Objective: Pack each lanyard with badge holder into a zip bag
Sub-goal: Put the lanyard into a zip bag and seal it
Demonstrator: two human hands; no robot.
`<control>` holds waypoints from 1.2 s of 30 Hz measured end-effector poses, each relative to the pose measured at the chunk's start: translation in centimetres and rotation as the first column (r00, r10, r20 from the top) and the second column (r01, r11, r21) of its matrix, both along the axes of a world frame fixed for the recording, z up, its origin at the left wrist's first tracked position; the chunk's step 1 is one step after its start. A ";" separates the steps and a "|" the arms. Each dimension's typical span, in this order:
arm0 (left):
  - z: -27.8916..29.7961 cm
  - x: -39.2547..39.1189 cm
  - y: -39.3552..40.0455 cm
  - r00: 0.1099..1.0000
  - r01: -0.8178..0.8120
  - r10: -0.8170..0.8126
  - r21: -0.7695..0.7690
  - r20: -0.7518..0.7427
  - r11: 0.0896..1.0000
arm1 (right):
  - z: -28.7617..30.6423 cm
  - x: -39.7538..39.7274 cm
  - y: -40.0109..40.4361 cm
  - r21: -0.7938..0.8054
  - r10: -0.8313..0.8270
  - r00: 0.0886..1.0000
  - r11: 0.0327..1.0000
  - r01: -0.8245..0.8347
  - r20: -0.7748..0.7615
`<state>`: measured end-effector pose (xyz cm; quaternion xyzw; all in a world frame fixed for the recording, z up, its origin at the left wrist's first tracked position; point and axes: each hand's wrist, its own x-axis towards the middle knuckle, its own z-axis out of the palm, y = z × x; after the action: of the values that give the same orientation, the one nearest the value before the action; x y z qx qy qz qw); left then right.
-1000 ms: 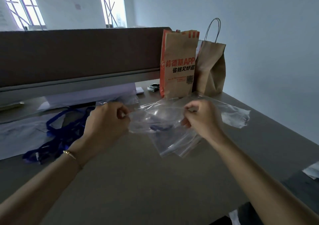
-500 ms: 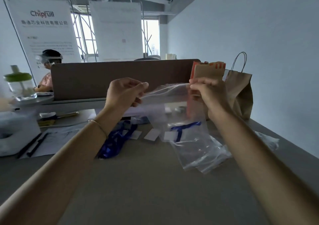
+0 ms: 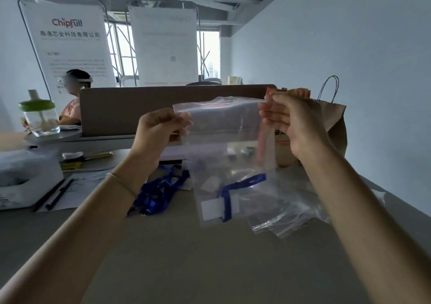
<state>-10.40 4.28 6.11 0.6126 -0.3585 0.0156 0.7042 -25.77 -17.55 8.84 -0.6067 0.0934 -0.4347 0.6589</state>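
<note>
A clear zip bag (image 3: 224, 140) hangs upright in the air above the grey desk (image 3: 210, 261). My left hand (image 3: 158, 131) pinches its top left corner and my right hand (image 3: 291, 121) pinches its top right corner. Inside, at the bottom, lie a blue lanyard (image 3: 233, 189) and its badge holder with a white card (image 3: 211, 208). A pile of loose blue lanyards (image 3: 161, 191) lies on the desk behind my left forearm. Several empty zip bags (image 3: 286, 212) lie flat under and right of the hanging bag.
Two brown paper bags (image 3: 331, 126) stand at the back right by the wall. A brown divider panel (image 3: 130, 107) runs across the back. A white box (image 3: 25, 180), pens (image 3: 53, 194) and papers sit at the left, a green-lidded jar (image 3: 40, 117) on a shelf. A person sits beyond the divider.
Both hands have lifted the zip bag from desk level up to eye height and now hold its top edge stretched. The lanyard and badge holder have dropped to the bag's bottom.
</note>
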 end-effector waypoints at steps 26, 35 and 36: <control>-5.0 9.9 -3.2 0.969 -0.244 0.248 0.201 0.004 0.949 | -5.3 11.2 -2.8 0.160 0.204 0.968 0.971 -0.180 -0.148; -11.3 6.6 -5.4 0.824 -0.428 0.037 0.577 0.566 0.695 | -14.0 12.6 -0.5 -0.620 -0.102 0.895 0.755 -0.214 -0.434; -12.4 5.4 -5.7 0.814 -0.430 -0.048 0.656 0.579 0.620 | -15.6 12.1 0.3 -0.685 -0.146 0.862 0.676 -0.272 -0.486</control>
<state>-4.98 -1.40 -6.31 0.8555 -0.4440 0.1149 0.2401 -13.63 -17.30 -6.73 -0.9133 0.0575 -0.2370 0.3262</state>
